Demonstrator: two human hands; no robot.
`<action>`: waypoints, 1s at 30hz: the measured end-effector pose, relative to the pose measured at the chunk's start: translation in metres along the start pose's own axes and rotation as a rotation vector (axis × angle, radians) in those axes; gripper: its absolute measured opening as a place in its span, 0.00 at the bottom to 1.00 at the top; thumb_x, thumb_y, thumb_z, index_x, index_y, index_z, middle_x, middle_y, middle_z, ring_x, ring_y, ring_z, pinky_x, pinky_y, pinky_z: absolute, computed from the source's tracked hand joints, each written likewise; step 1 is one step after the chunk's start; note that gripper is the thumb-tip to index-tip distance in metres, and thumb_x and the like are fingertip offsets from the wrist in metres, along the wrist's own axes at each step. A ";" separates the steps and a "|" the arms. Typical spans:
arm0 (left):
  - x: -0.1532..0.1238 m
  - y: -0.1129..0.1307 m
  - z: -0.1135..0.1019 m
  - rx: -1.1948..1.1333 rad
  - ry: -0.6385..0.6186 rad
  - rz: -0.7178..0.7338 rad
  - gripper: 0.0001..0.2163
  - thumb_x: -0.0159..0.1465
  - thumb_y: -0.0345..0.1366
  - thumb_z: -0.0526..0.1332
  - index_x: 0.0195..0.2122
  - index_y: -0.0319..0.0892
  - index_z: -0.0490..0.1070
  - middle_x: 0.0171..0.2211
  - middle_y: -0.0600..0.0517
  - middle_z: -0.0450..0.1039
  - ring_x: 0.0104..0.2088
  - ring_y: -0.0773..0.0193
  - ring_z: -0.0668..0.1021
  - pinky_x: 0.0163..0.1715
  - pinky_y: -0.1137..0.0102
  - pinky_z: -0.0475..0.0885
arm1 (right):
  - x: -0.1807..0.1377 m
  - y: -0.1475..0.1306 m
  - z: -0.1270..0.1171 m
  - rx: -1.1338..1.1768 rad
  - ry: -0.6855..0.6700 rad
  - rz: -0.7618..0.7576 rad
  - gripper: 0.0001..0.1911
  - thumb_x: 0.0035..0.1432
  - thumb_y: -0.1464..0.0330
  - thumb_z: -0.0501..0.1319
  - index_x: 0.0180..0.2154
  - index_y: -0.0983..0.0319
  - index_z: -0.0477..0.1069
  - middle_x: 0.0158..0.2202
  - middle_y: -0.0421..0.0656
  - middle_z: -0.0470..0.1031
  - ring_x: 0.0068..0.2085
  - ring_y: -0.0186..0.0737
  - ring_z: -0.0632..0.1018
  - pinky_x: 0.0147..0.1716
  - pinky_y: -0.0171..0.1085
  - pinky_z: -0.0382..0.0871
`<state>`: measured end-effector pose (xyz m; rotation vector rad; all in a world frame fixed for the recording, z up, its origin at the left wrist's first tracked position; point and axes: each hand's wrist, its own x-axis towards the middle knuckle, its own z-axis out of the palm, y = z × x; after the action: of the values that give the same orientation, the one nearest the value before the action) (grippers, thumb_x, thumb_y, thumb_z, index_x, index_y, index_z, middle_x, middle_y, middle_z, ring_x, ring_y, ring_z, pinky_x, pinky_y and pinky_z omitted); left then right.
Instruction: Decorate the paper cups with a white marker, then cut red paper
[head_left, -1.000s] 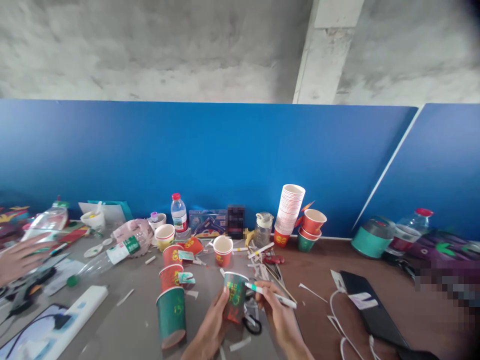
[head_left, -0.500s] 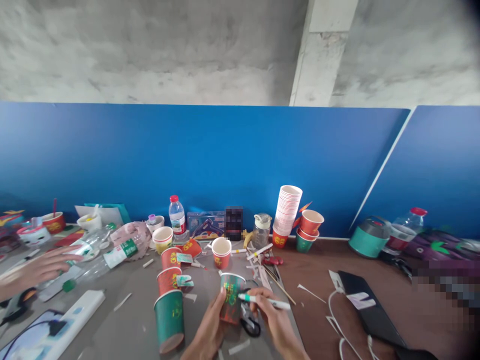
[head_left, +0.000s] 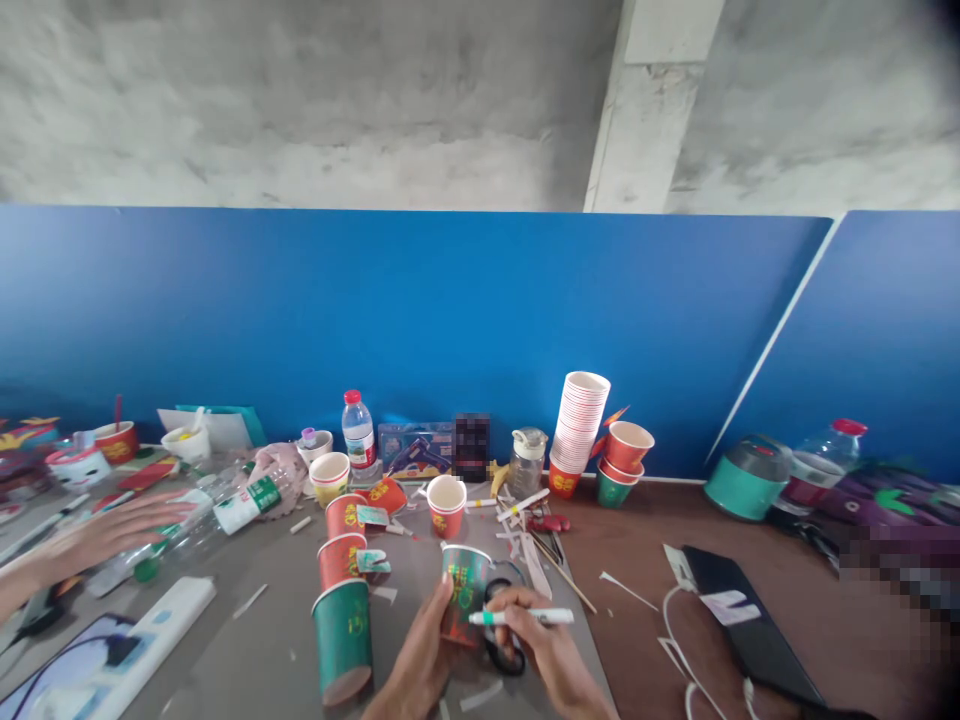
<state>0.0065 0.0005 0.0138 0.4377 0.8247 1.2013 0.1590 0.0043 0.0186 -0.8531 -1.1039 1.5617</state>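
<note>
1. My left grip [head_left: 421, 650] is closed around a green-and-red paper cup [head_left: 462, 580], near the front of the desk [head_left: 255, 650].
2. My right grip [head_left: 541, 640] pinches a white-and-green marker [head_left: 556, 616], its tip at the cup's side; I cannot tell whether it touches.
3. Black-handled scissors [head_left: 512, 662] sit just beside the cup.
4. Left of it, a green paper cup [head_left: 343, 635] adjoins two red ones.

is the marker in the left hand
No, the right hand grips the marker, while the left hand holds a green-and-red paper cup.
</note>
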 end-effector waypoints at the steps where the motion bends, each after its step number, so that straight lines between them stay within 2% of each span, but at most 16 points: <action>1: 0.000 0.000 0.000 0.002 -0.001 -0.001 0.18 0.52 0.49 0.64 0.29 0.36 0.73 0.23 0.49 0.75 0.23 0.64 0.74 0.25 0.71 0.65 | -0.001 -0.001 0.001 0.010 -0.014 0.020 0.18 0.47 0.55 0.65 0.28 0.65 0.76 0.19 0.40 0.70 0.20 0.33 0.67 0.21 0.32 0.58; 7: 0.000 -0.002 0.001 -0.002 -0.011 0.008 0.18 0.52 0.48 0.64 0.33 0.35 0.73 0.25 0.48 0.76 0.26 0.63 0.76 0.30 0.70 0.68 | 0.004 -0.008 -0.003 0.040 0.261 -0.101 0.18 0.44 0.55 0.66 0.28 0.64 0.75 0.20 0.39 0.70 0.24 0.35 0.68 0.24 0.32 0.61; 9: 0.000 -0.002 0.000 0.002 0.010 -0.013 0.18 0.53 0.48 0.64 0.32 0.35 0.73 0.25 0.47 0.76 0.25 0.63 0.76 0.28 0.70 0.68 | 0.003 -0.006 -0.003 0.031 0.223 -0.098 0.17 0.45 0.55 0.66 0.27 0.64 0.75 0.19 0.39 0.70 0.23 0.35 0.68 0.24 0.32 0.60; 12: 0.000 -0.001 0.000 -0.007 0.012 -0.019 0.18 0.53 0.49 0.63 0.30 0.35 0.73 0.23 0.48 0.75 0.23 0.63 0.75 0.26 0.71 0.67 | 0.000 -0.002 0.001 0.032 0.045 -0.004 0.18 0.46 0.54 0.65 0.27 0.64 0.75 0.19 0.40 0.70 0.21 0.34 0.67 0.22 0.32 0.59; 14: -0.001 0.000 0.001 -0.010 -0.002 -0.017 0.17 0.53 0.48 0.64 0.29 0.36 0.73 0.23 0.50 0.75 0.22 0.65 0.74 0.25 0.71 0.66 | -0.001 -0.001 0.002 0.041 -0.008 0.038 0.19 0.46 0.54 0.65 0.28 0.65 0.75 0.19 0.40 0.70 0.20 0.33 0.67 0.21 0.32 0.58; 19: -0.004 0.002 0.004 -0.052 -0.004 -0.025 0.17 0.53 0.47 0.64 0.33 0.36 0.73 0.25 0.50 0.76 0.25 0.64 0.76 0.28 0.71 0.68 | 0.003 -0.005 -0.002 0.027 0.235 -0.070 0.19 0.44 0.53 0.66 0.28 0.64 0.76 0.20 0.40 0.70 0.23 0.35 0.69 0.24 0.32 0.61; 21: -0.003 0.002 0.003 -0.061 0.021 -0.035 0.17 0.53 0.47 0.64 0.31 0.35 0.72 0.24 0.50 0.76 0.24 0.64 0.76 0.28 0.70 0.68 | 0.003 -0.005 -0.003 0.001 0.224 -0.074 0.18 0.44 0.54 0.66 0.28 0.64 0.76 0.20 0.40 0.70 0.23 0.35 0.69 0.24 0.33 0.61; 24: -0.001 0.002 0.000 -0.072 0.069 -0.019 0.15 0.53 0.46 0.64 0.29 0.36 0.71 0.22 0.51 0.75 0.22 0.65 0.74 0.24 0.71 0.67 | 0.001 -0.003 -0.001 -0.005 0.054 -0.005 0.18 0.45 0.54 0.65 0.27 0.64 0.76 0.19 0.41 0.70 0.21 0.34 0.68 0.22 0.33 0.59; 26: -0.001 0.003 0.000 -0.073 0.089 -0.011 0.14 0.55 0.45 0.63 0.28 0.37 0.71 0.21 0.52 0.74 0.21 0.66 0.74 0.23 0.72 0.67 | -0.001 -0.003 0.001 0.017 -0.009 0.026 0.19 0.45 0.53 0.65 0.28 0.65 0.76 0.18 0.41 0.70 0.21 0.34 0.67 0.22 0.32 0.59; 28: -0.001 0.003 0.002 -0.066 0.088 -0.033 0.14 0.57 0.45 0.61 0.29 0.36 0.71 0.22 0.51 0.75 0.21 0.65 0.74 0.24 0.71 0.68 | 0.000 -0.004 0.001 0.024 0.056 -0.001 0.19 0.45 0.54 0.65 0.28 0.65 0.75 0.19 0.41 0.70 0.21 0.34 0.67 0.22 0.32 0.59; 30: -0.002 0.004 0.003 -0.050 0.066 -0.064 0.15 0.58 0.45 0.59 0.31 0.35 0.71 0.22 0.48 0.75 0.22 0.63 0.75 0.25 0.69 0.69 | 0.001 -0.006 -0.001 0.012 0.182 -0.065 0.19 0.46 0.54 0.65 0.28 0.64 0.76 0.20 0.40 0.70 0.23 0.35 0.68 0.24 0.33 0.60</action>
<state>0.0060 0.0000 0.0196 0.3304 0.8570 1.1795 0.1619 0.0064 0.0241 -0.9235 -0.9809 1.4058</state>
